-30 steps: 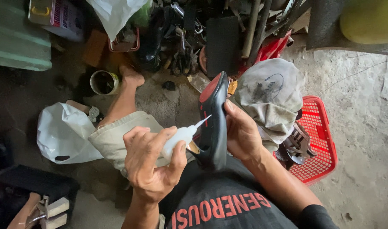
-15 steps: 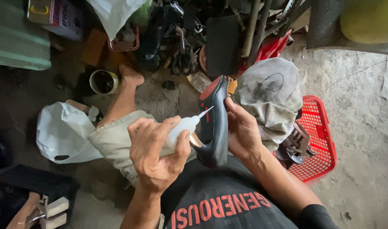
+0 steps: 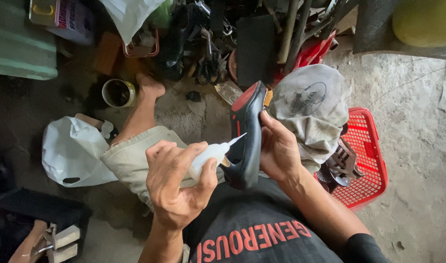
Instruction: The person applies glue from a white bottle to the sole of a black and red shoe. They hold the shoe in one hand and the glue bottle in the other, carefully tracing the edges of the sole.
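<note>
My right hand (image 3: 277, 148) grips a black shoe (image 3: 246, 134) with a red sole edge, held upright on its side in front of my chest. My left hand (image 3: 176, 182) squeezes a small white glue bottle (image 3: 213, 155). The bottle's thin nozzle tip touches the shoe's side near the middle, by a red mark. My bare left leg stretches out over the dirt floor behind the hands.
A red plastic basket (image 3: 366, 160) with sandals and a grey cloth (image 3: 308, 104) sits at the right. A white plastic bag (image 3: 69, 153) lies left, a tin can (image 3: 118, 92) beyond it. Tools, shoes and clutter crowd the top; heeled shoes (image 3: 52, 241) at bottom left.
My left hand has shifted slightly right and up with the bottle, keeping the nozzle against the shoe. The shoe and my right hand stay almost still.
</note>
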